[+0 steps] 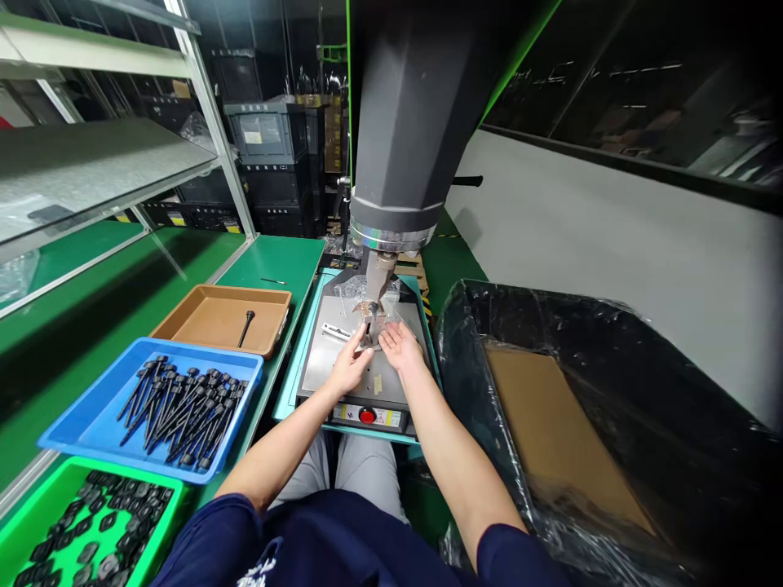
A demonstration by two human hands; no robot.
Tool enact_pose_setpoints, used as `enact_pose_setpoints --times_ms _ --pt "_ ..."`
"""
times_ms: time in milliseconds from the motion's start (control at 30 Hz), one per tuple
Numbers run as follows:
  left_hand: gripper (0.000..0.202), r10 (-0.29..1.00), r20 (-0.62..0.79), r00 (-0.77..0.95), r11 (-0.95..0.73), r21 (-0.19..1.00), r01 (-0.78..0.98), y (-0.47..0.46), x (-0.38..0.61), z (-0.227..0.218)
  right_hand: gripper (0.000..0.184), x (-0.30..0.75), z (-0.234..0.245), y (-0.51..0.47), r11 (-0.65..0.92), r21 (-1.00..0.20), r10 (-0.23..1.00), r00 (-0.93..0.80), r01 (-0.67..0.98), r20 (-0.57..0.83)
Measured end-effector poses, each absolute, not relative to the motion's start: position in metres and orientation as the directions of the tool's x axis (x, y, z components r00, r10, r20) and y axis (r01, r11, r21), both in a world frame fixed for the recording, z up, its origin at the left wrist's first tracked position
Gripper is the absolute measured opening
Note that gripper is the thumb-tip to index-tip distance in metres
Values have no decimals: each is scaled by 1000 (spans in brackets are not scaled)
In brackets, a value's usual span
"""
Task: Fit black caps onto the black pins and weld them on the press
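Both my hands are at the small fixture [369, 313] under the metal tip [380, 275] of a large press head [400, 122]. My left hand [351, 364] is at the fixture's left front, its thumb and forefinger curled about a small dark piece I cannot make out clearly. On the other side, my right hand [400, 346] lies palm up with fingers stretched out, its fingertips beside the fixture. The fixture stands on a grey metal base plate [330, 363] with a red button [367, 416] on its front. Clear plastic film hides part of the fixture.
To my left, a blue tray [91, 424] holds many black stemmed parts, a green tray [174, 499] holds small black caps, and a brown tray [201, 314] holds one black stemmed part [246, 328]. On my right is a bin lined with black plastic [489, 306], with cardboard [556, 424] inside.
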State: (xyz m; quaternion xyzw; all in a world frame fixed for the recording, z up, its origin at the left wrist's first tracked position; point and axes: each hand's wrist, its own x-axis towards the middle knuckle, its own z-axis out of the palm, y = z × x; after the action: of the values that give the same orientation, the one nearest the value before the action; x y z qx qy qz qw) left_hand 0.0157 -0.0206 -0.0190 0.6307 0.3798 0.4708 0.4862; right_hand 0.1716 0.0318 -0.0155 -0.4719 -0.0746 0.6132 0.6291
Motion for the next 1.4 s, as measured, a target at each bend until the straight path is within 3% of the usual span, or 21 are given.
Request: enact_pose_setpoints --times_ms 500,633,767,833,933,1000,1067,1167,1267,1400 --pt "61 947 153 284 -153 988 -22 -35 4 -23 38 171 12 20 -217 -594 827 177 -775 -533" --pt "42 936 192 294 -220 974 63 -42 -5 -25 41 172 13 9 -248 -595 822 158 -765 -546" --pt "29 936 245 253 -301 928 218 -60 -33 -34 29 180 -14 -30 -215 -642 839 198 -736 -507" --pt "29 958 249 141 -282 907 313 -73 -56 -46 27 190 -37 -60 -99 -771 847 353 -628 -397" --pt "35 951 286 -118 -195 850 490 -95 -93 -74 38 212 -74 -104 -9 -992 763 640 -128 -89" --pt "46 933 264 -246 -86 825 558 -106 -112 -95 44 226 -98 -128 -78 -972 713 693 223 102" --pt "60 947 160 -279 21 834 551 -114 -122 -114 55 236 -120 -145 -164 -882 708 675 442 207" --pt "67 980 29 -195 81 842 533 -119 -123 -131 76 242 -146 -160 -258 -809 773 615 529 155" --pt "64 986 20 -164 76 828 555 -117 -120 -132 91 246 -163 -168 -276 -785 830 550 555 96" --pt "62 986 -33 -161 112 852 512 -111 -123 -126 89 255 -173 -174 -229 -768 868 483 598 117"
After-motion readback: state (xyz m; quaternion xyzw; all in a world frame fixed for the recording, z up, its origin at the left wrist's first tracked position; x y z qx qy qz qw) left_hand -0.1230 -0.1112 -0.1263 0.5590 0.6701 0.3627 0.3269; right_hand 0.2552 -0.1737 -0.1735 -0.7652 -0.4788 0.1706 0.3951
